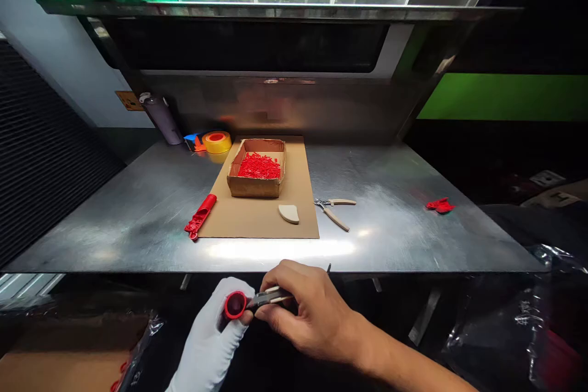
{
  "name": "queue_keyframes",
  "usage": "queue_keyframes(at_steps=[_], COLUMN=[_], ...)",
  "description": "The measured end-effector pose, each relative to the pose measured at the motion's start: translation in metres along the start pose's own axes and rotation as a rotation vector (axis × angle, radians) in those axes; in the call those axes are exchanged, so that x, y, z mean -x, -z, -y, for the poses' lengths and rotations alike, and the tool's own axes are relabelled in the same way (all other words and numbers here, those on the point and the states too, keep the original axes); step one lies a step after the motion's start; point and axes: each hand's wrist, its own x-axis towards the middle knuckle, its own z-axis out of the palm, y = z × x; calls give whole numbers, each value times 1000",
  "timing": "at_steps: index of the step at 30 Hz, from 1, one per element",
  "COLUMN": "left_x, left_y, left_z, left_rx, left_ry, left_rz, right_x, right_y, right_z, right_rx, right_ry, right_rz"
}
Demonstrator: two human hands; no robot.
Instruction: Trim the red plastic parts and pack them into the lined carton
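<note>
In a white glove with a bare thumb tip, my left hand (209,337) grips a red plastic tube (235,305), its round open end turned up towards me. My bare right hand (316,312) holds a utility knife (269,297), whose blade tip meets or nearly meets the tube's rim on the right. Both hands are in front of the table's near edge. Beyond them, on a cardboard sheet (257,220), lie a cream quarter-round piece (289,214) and a cardboard box (255,188) of small red pieces (260,166). My fingers hide the tube's lower part.
Pliers (333,208) lie right of the cardboard, and a red part (201,216) lies at its left edge. Red scraps (440,205) sit far right on the metal table (376,196). A tape roll (217,141) and bottle (162,119) stand at the back left. Bagged boxes (68,349) flank below.
</note>
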Motion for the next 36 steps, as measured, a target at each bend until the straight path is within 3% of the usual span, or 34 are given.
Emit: queue_keyframes(at_steps=[6,10,12,16,19,23,28,36], left_x=[-7,-7,-5,0,-1,-9,-15,-14], left_y=[-9,-6,-2,-1,-3,-5,-7,-14], left_z=[-7,-5,-1,4,0,-8,-12,1], left_rx=[75,131,190,630,984,1181,1226,887], left_ry=[31,76,71,169,259,290,427,356], left_rz=[46,72,87,-68,-127,-173,-249,-398], right_x=[-4,-9,-11,-9,-2,9,9,6], right_y=[-26,-23,-17,-12,-19,-35,-48,-45], right_z=[-6,-6,-9,-22,-27,-25,-23,-20], right_rx=[-189,-535,-570,-379,-294,-382,-474,-280], right_ry=[85,-127,-224,-249,-325,-381,-434,-373], right_rz=[-22,-17,-39,-49,41,188,114,122])
